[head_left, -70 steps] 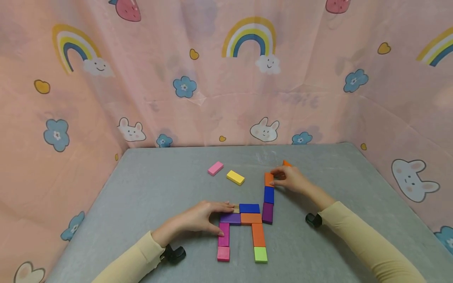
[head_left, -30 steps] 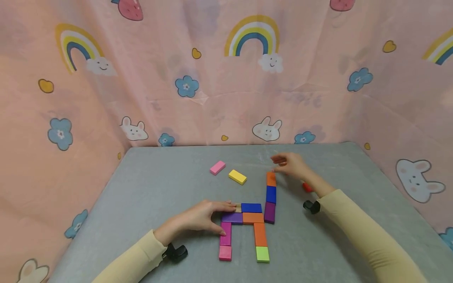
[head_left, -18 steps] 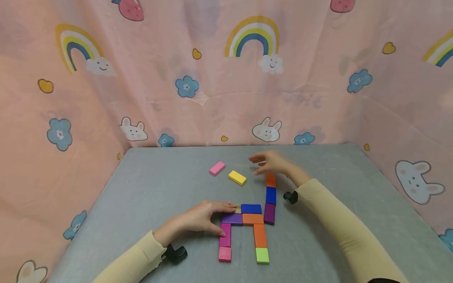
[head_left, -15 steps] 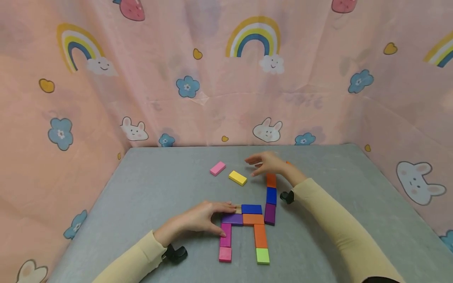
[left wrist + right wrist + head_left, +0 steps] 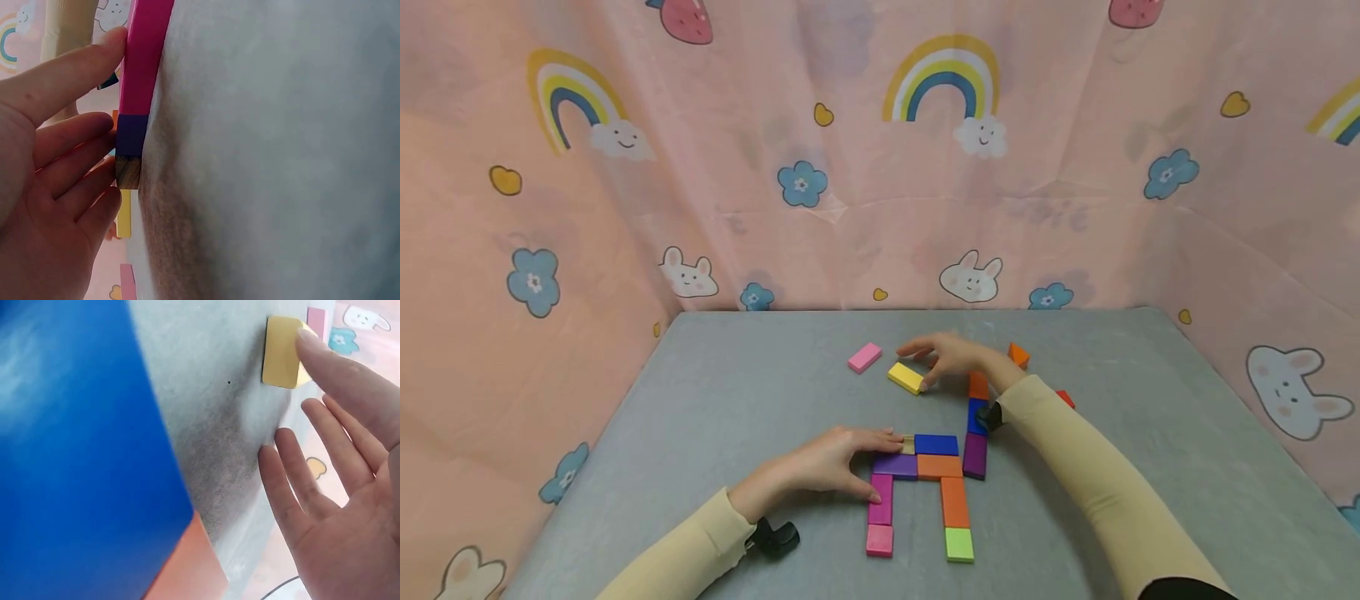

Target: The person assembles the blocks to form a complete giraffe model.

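right hand (image 5: 340, 487) fingers spread, touching yellow block (image 5: 282, 352)

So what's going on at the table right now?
A person is laying coloured blocks flat on the grey table. The left hand rests against the purple block and the magenta block of the built shape. The right hand, fingers spread, touches the loose yellow block; a pink block lies beyond.

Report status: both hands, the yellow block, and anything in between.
Right hand open, fingertips at yellow block. Left hand open, braced against the block figure. Pink block loose beside it; nothing blocking.
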Demonstrator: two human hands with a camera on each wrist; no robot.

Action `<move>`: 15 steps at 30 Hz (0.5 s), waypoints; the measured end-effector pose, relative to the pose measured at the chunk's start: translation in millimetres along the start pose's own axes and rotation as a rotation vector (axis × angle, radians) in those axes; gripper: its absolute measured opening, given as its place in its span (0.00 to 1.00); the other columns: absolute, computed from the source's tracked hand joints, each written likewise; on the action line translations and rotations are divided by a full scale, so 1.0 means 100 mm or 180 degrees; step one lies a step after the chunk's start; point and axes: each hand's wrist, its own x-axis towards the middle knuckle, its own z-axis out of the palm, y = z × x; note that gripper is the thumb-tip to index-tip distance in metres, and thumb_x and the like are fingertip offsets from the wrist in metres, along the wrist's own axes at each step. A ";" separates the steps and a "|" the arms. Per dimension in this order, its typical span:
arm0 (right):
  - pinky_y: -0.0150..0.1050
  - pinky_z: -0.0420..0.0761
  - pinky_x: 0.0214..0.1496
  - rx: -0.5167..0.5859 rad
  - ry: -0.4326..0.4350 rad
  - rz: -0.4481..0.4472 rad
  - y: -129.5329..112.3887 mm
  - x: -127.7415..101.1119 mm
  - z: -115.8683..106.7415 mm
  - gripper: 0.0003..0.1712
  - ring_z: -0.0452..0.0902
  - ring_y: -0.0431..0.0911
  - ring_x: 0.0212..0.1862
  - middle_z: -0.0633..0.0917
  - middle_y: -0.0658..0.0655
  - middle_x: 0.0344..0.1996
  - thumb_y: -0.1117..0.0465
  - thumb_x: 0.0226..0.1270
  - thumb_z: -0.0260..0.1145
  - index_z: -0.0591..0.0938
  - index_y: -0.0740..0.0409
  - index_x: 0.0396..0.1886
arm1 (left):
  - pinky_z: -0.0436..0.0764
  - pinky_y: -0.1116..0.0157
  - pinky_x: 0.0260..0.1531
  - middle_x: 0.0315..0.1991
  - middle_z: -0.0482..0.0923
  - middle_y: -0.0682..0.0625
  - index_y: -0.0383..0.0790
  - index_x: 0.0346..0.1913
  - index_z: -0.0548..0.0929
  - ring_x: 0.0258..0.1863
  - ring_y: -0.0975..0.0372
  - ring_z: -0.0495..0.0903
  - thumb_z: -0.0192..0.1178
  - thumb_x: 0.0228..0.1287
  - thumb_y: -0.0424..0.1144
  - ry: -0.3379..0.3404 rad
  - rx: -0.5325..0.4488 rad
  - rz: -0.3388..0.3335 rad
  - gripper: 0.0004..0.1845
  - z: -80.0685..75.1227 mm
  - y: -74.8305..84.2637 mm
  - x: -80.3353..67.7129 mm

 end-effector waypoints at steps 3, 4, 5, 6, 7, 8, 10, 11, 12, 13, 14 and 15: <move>0.52 0.71 0.64 -0.0077 -0.0072 -0.0050 -0.01 0.00 0.00 0.38 0.65 0.59 0.67 0.69 0.59 0.68 0.66 0.55 0.72 0.69 0.58 0.67 | 0.66 0.55 0.66 0.67 0.67 0.57 0.51 0.65 0.73 0.70 0.64 0.62 0.70 0.52 0.49 -0.0009 -0.0002 0.0000 0.35 0.00 -0.01 0.00; 0.52 0.71 0.64 -0.0095 -0.0090 -0.0053 -0.01 0.00 0.00 0.39 0.64 0.59 0.67 0.69 0.59 0.68 0.66 0.54 0.72 0.69 0.58 0.67 | 0.66 0.55 0.66 0.67 0.67 0.57 0.51 0.65 0.72 0.70 0.64 0.61 0.70 0.52 0.49 -0.0012 -0.0005 0.0003 0.35 0.00 -0.01 0.00; 0.52 0.71 0.65 -0.0111 -0.0104 -0.0066 0.00 0.00 0.01 0.39 0.64 0.59 0.67 0.68 0.59 0.68 0.65 0.55 0.72 0.69 0.58 0.67 | 0.66 0.55 0.66 0.68 0.67 0.58 0.51 0.65 0.72 0.70 0.64 0.61 0.70 0.52 0.49 -0.0017 -0.0013 0.0004 0.35 0.00 -0.01 0.00; 0.52 0.70 0.65 -0.0117 -0.0109 -0.0073 0.00 0.01 0.01 0.39 0.64 0.59 0.67 0.68 0.59 0.68 0.65 0.55 0.72 0.69 0.57 0.68 | 0.66 0.55 0.66 0.68 0.67 0.58 0.51 0.65 0.72 0.70 0.64 0.61 0.70 0.52 0.49 -0.0018 -0.0015 0.0007 0.35 0.01 -0.02 0.00; 0.52 0.70 0.65 -0.0119 -0.0118 -0.0069 0.01 0.01 0.02 0.39 0.64 0.58 0.68 0.68 0.58 0.68 0.64 0.55 0.72 0.69 0.56 0.68 | 0.66 0.56 0.66 0.68 0.67 0.58 0.51 0.65 0.72 0.70 0.64 0.61 0.70 0.52 0.50 -0.0016 -0.0006 0.0019 0.35 0.01 -0.02 0.00; 0.52 0.70 0.65 -0.0109 -0.0128 -0.0064 0.01 0.02 0.02 0.39 0.63 0.57 0.68 0.68 0.58 0.68 0.64 0.55 0.72 0.69 0.56 0.68 | 0.66 0.56 0.66 0.68 0.67 0.58 0.51 0.65 0.72 0.70 0.64 0.61 0.70 0.52 0.50 -0.0017 -0.0005 0.0022 0.35 0.01 -0.02 0.00; 0.52 0.68 0.66 -0.0100 -0.0140 -0.0071 0.02 0.03 0.04 0.39 0.62 0.56 0.69 0.68 0.58 0.68 0.64 0.55 0.72 0.69 0.56 0.67 | 0.66 0.56 0.66 0.68 0.67 0.58 0.51 0.65 0.72 0.70 0.64 0.61 0.70 0.52 0.50 -0.0017 -0.0002 0.0022 0.35 0.01 -0.02 0.00; 0.52 0.68 0.67 -0.0089 -0.0137 -0.0063 0.02 0.04 0.04 0.38 0.62 0.55 0.69 0.69 0.57 0.68 0.64 0.55 0.72 0.70 0.55 0.67 | 0.66 0.56 0.66 0.68 0.67 0.58 0.51 0.65 0.72 0.70 0.64 0.61 0.70 0.52 0.50 -0.0016 -0.0003 0.0017 0.35 0.01 -0.02 0.00; 0.51 0.67 0.67 -0.0085 -0.0136 -0.0050 0.02 0.04 0.05 0.38 0.61 0.54 0.69 0.69 0.56 0.68 0.64 0.54 0.73 0.71 0.55 0.67 | 0.65 0.56 0.66 0.68 0.67 0.58 0.52 0.65 0.72 0.70 0.64 0.61 0.70 0.52 0.50 -0.0016 -0.0006 0.0011 0.35 0.01 -0.02 0.00; 0.52 0.67 0.68 -0.0088 -0.0132 -0.0050 0.02 0.04 0.05 0.38 0.61 0.54 0.70 0.70 0.56 0.67 0.64 0.54 0.73 0.71 0.54 0.66 | 0.65 0.56 0.67 0.68 0.67 0.58 0.52 0.65 0.72 0.70 0.64 0.61 0.70 0.52 0.50 -0.0018 -0.0011 0.0003 0.35 0.01 -0.02 0.00; 0.52 0.66 0.68 -0.0096 -0.0130 -0.0059 0.02 0.05 0.06 0.37 0.61 0.54 0.70 0.70 0.57 0.67 0.64 0.54 0.73 0.72 0.55 0.66 | 0.65 0.55 0.67 0.68 0.67 0.59 0.52 0.65 0.72 0.70 0.64 0.61 0.70 0.52 0.50 -0.0019 -0.0019 -0.0005 0.35 0.01 -0.02 0.00; 0.52 0.66 0.68 -0.0109 -0.0127 -0.0059 0.02 0.05 0.06 0.37 0.61 0.54 0.69 0.71 0.57 0.67 0.64 0.54 0.73 0.72 0.54 0.65 | 0.65 0.55 0.67 0.68 0.67 0.59 0.52 0.65 0.72 0.70 0.64 0.61 0.70 0.52 0.50 -0.0021 -0.0027 -0.0008 0.35 0.01 -0.02 0.00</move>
